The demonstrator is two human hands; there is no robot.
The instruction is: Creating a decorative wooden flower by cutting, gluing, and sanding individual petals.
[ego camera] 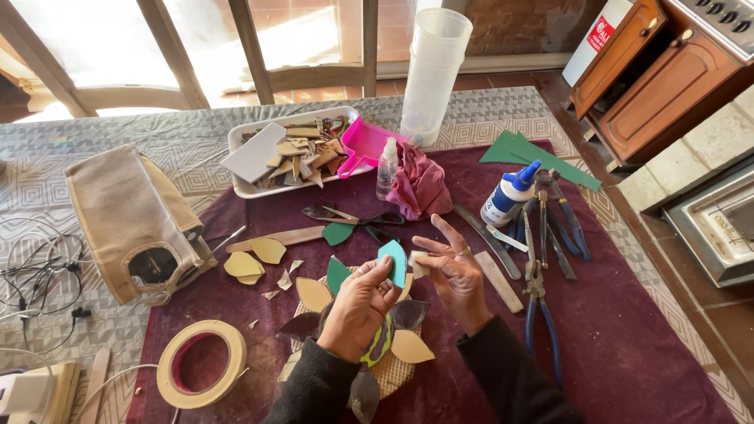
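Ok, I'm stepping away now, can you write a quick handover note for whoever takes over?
Left hand: pinches a teal petal piece above the flower piece.
Right hand: open, fingers spread, holds a small pale scrap at the thumb.
Things: glue bottle and pliers to the right, tape roll to the left, tray of scraps behind.
Done: tan, dark and green petals already ring the flower piece.
Left: the teal petal is not yet placed.
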